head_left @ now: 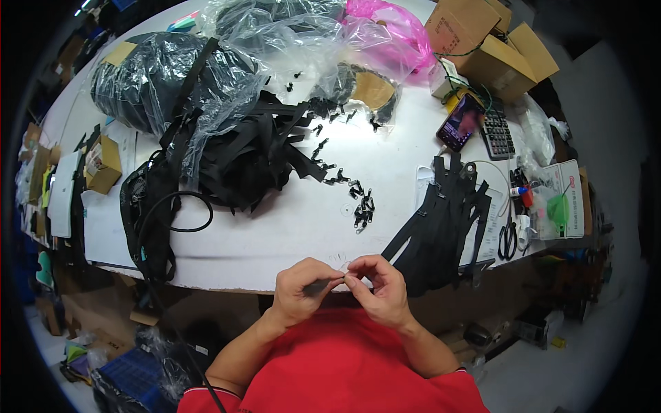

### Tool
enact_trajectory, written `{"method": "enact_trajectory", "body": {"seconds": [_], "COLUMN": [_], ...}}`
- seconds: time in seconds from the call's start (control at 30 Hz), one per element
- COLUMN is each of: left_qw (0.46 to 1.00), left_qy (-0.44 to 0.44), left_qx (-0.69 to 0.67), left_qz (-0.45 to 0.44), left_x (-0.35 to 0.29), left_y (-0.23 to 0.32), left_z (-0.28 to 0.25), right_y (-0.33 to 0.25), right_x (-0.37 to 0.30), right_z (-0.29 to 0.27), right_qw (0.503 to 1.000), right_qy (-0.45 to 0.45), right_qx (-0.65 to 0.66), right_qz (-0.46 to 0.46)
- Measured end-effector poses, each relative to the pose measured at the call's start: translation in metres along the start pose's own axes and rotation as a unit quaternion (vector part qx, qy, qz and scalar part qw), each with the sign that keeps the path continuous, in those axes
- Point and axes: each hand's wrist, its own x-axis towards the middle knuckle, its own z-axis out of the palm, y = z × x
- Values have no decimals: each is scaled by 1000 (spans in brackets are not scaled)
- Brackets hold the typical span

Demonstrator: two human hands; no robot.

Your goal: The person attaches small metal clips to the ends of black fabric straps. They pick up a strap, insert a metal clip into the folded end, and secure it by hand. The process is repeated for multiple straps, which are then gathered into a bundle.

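Observation:
Just off the table's front edge my two hands meet with their fingertips together. My left hand (301, 289) is closed on a short dark zipper strip (317, 286), its end reaching toward the right fingers. My right hand (383, 292) pinches at that end, but what sits between its thumb and finger is too small to make out. Beyond the hands, small black zipper sliders (365, 208) lie in a loose trail up the table. To the right, black zipper strips (444, 230) hang over the front edge. A larger heap of black strips (251, 155) lies at the left.
A plastic-wrapped black bundle (172, 79) and a pink bag (399, 31) fill the back of the white table (296, 237). At right are an open carton (506, 58), a phone (461, 122), a calculator (498, 135) and scissors (507, 239). A black cable (169, 310) runs down the left.

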Motion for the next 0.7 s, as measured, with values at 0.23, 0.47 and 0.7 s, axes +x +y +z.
{"method": "enact_trajectory", "body": {"seconds": [0.23, 0.47, 0.7], "left_qw": [993, 998, 998], "left_qy": [61, 51, 53], "left_qx": [53, -39, -20], "left_qz": [90, 18, 26], "left_x": [-9, -13, -13], "left_y": [-17, -12, -12], "left_z": [8, 7, 2], "right_y": [4, 15, 17], "right_x": [19, 136, 144], "right_z": [1, -34, -48], "right_qw": [931, 840, 889], "right_qy": [-57, 89, 58], "right_qx": [260, -480, -426], "right_qz": [250, -236, -159]}}
